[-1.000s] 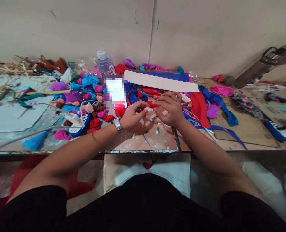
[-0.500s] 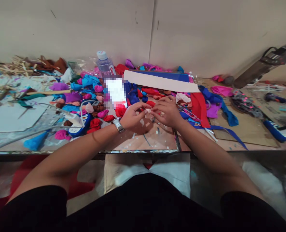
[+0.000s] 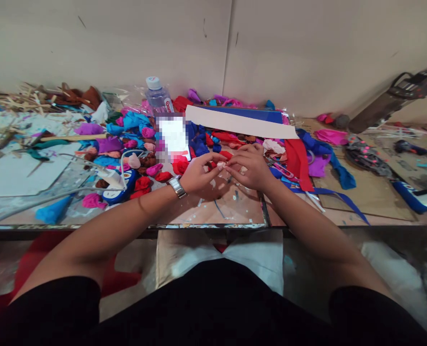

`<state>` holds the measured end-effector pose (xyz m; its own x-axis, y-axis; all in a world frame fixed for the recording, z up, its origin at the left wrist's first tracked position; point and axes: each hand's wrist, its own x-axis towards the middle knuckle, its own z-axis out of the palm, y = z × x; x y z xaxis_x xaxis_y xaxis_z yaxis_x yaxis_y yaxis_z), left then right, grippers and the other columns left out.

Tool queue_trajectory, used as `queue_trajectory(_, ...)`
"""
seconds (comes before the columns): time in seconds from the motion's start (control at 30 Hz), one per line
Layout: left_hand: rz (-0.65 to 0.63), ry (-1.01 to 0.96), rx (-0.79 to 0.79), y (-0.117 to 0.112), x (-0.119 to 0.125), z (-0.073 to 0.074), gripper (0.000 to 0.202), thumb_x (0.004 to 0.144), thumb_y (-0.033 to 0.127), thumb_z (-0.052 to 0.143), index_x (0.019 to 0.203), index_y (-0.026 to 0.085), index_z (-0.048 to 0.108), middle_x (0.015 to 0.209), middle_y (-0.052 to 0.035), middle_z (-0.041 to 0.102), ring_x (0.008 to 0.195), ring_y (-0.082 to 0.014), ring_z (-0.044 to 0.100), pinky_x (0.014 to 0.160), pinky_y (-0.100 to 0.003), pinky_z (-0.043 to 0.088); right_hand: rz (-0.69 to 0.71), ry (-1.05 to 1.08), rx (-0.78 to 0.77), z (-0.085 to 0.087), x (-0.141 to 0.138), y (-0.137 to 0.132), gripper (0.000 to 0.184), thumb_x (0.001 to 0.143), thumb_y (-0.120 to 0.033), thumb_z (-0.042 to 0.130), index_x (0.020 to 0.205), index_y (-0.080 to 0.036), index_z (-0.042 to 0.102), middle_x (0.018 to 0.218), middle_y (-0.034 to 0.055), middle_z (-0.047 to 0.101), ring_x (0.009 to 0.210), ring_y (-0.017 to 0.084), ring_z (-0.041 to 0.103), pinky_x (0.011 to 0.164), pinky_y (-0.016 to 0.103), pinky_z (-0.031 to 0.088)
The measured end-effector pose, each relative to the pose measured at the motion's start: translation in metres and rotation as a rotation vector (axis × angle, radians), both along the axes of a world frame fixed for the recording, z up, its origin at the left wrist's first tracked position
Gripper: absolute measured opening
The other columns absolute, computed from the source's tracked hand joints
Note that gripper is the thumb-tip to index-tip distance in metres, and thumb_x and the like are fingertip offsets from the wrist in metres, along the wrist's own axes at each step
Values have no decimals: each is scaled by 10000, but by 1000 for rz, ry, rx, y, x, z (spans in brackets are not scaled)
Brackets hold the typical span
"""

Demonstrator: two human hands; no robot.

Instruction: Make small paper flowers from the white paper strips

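Note:
My left hand and my right hand meet over the middle of the worktable. Both pinch a small pale pink crumpled piece between fingertips, with the fingers curled round it. A metal watch sits on my left wrist. Just beyond my hands lie red rolled paper buds and a heap of pink, blue and purple ones.
A water bottle stands at the back. A long white and blue sheet lies behind my hands, with red and blue strips to the right. Wood scraps pile far left. A dark tool leans at right.
My hands have drawn slightly closer together and the pale piece has been folded smaller between the fingertips. Nothing else on the table moved.

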<state>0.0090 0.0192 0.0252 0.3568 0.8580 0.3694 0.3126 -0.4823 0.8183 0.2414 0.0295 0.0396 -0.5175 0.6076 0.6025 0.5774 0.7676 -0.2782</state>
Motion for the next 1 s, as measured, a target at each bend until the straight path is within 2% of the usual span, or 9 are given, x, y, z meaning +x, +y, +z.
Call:
queue_trajectory(0.27,-53,18,33,0,-1,1,277,985,334,592,1205,213,710,1224,-76,749,1121,-220,696,1014,-337,527,51,-63,-1,2,2,0,216,1003,-443,675,964,-246,755,1003,46,802,1140,302,623,1056,536,307)
queue_trajectory(0.5,-54,24,5,0,-1,1,260,1002,355,548,1184,208,663,1197,-86,722,1115,-224,684,1017,-349,525,50,-86,-2,3,1,0,233,1011,-448,648,957,-247,753,996,50,806,1117,297,635,1046,522,301)
queue_trajectory(0.8,-123,28,76,-2,-3,0,292,1026,331,520,1273,212,621,1253,-95,695,1167,-221,668,1043,-347,511,42,-65,-35,1,-1,1,213,993,-425,674,923,-235,741,975,49,806,1080,289,645,1008,492,322)
queue_trajectory(1.0,-109,55,64,-6,-1,2,365,994,407,625,1312,227,622,1319,-103,696,1208,-233,665,1073,-347,499,26,-29,-40,-3,-2,1,212,986,-419,676,911,-228,733,933,50,788,1052,284,639,999,482,329)
